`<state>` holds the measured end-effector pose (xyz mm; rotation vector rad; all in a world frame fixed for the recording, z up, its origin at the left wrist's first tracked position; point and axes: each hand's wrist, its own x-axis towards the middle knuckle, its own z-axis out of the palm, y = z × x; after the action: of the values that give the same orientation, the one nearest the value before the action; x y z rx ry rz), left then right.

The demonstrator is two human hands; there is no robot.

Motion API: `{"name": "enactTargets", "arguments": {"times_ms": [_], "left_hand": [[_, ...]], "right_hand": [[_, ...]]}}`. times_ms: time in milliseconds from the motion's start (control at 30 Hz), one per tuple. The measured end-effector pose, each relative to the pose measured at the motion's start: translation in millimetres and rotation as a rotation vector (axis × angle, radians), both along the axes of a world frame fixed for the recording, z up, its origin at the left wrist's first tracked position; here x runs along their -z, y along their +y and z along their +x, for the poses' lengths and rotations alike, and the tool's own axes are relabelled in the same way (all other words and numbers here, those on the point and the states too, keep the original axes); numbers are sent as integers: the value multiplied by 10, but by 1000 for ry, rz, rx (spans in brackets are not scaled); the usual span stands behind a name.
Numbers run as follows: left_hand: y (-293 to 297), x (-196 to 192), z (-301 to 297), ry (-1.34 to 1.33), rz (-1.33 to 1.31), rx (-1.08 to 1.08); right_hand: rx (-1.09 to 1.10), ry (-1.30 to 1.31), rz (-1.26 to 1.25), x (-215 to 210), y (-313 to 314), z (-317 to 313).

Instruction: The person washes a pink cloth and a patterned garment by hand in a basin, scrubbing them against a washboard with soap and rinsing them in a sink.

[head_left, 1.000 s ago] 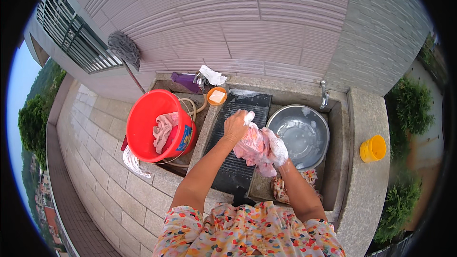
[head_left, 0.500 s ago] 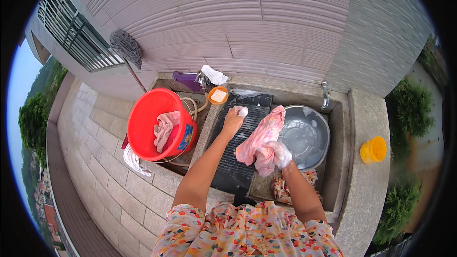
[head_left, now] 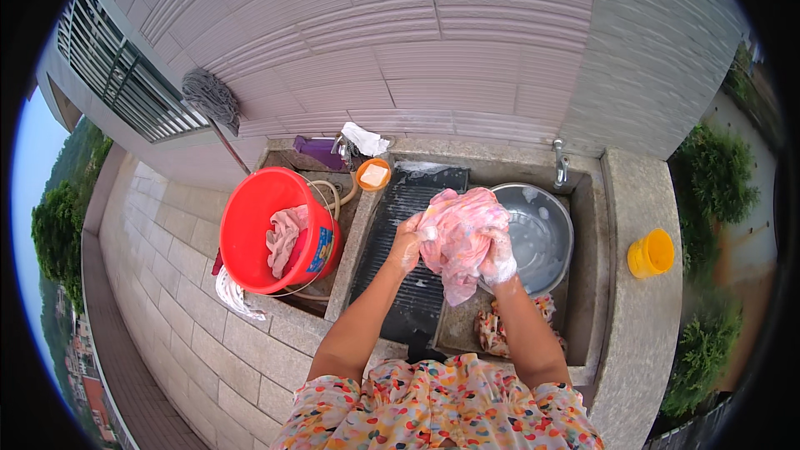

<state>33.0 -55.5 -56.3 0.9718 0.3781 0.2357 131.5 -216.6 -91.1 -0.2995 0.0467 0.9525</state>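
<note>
A wet pink patterned garment (head_left: pixel 462 237) with suds on it hangs bunched between my two hands. My left hand (head_left: pixel 408 243) grips its left side, and my soapy right hand (head_left: pixel 500 260) is closed on its right side. The cloth is above the black ribbed washboard (head_left: pixel 392 262) and overlaps the edge of a metal basin (head_left: pixel 537 237) holding cloudy water. Folds of cloth hide part of my fingers. A patterned cloth (head_left: pixel 493 332) lies on the sink floor, partly behind my right forearm.
A red bucket (head_left: pixel 250 229) with clothes inside stands at the left, a mop (head_left: pixel 212 100) behind it. An orange dish (head_left: pixel 373 174) with a pale soap bar sits by the washboard. A tap (head_left: pixel 560 162) rises behind the basin; a yellow cup (head_left: pixel 651 253) stands on the right ledge.
My left hand has moved right from above the washboard and taken hold of the garment. The garment has been gathered up and spread between both hands.
</note>
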Motion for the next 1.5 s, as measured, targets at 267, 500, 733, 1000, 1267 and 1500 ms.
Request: {"name": "enactTargets", "arguments": {"times_ms": [267, 500, 733, 1000, 1267, 1500], "left_hand": [[222, -853, 401, -140, 245, -55], [214, -1604, 379, -243, 365, 153], [-49, -1116, 343, 95, 1171, 628], [249, -703, 112, 106, 1383, 393], [510, 19, -87, 337, 1159, 46], [732, -579, -90, -41, 175, -132]], "right_hand": [[22, -100, -76, 51, -125, -181], [-314, -411, -571, 536, -395, -89], [163, -1179, -556, -155, -69, 77], [-51, -1031, -677, -591, -105, 132], [102, -917, -618, -809, -248, 273], [250, -1112, -778, -572, -458, 546]]}}
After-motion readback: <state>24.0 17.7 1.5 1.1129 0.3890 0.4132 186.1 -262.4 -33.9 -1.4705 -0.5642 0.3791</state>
